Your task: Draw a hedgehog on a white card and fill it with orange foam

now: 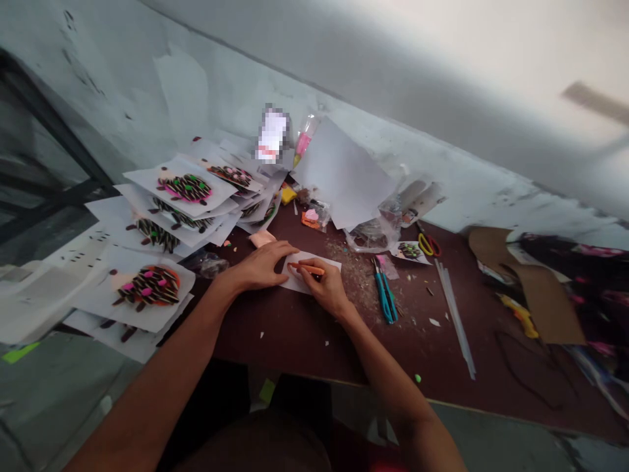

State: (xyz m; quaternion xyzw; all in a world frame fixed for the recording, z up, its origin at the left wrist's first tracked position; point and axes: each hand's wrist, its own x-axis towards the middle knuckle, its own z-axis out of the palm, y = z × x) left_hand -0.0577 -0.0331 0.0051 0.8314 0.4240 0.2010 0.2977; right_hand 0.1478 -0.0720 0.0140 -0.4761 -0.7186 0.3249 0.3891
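A small white sheet of paper (295, 283) lies on the dark red table (295, 334) in front of me. My left hand (263, 265) rests flat on its left edge, fingers stretched out and holding nothing. In my right hand (324, 282) is an orange pen (314, 269), pinched between the fingers, its tip pointing left over the paper near my left hand. Just behind my left hand sits a peach-coloured piece (263, 238).
Sheets with hedgehog-like crafts (147, 288) are piled at the left. Blue-handled pliers (386, 298), scissors (430, 245), clear sticks (456, 321) and a yellow glue gun (521, 314) lie to the right. A phone (272, 134) stands by the wall.
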